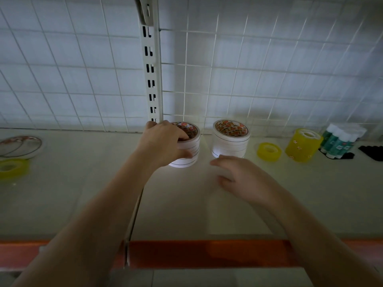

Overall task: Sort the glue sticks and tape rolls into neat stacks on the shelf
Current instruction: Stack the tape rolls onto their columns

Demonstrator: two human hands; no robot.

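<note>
Two stacks of white tape rolls stand near the back of the shelf. My left hand (pixel 165 141) grips the left stack (pixel 187 156) from above, fingers curled over its top rim. The right stack (pixel 231 141) stands free. My right hand (pixel 238 175) hovers just in front of it, fingers loosely bent and holding nothing. Further right lie a single yellow tape roll (pixel 269 151) and a taller stack of yellow rolls (pixel 302 145). Green glue sticks with white caps (pixel 339 141) stand grouped at the far right.
At the left lie flat white tape rolls (pixel 20 146) and a yellow roll (pixel 12 168). A wire grid backs the shelf (pixel 186 204), with a slotted white upright (pixel 151 79) behind the left stack. Black items (pixel 371 152) sit at the right edge. An orange strip (pixel 207 253) lines the front.
</note>
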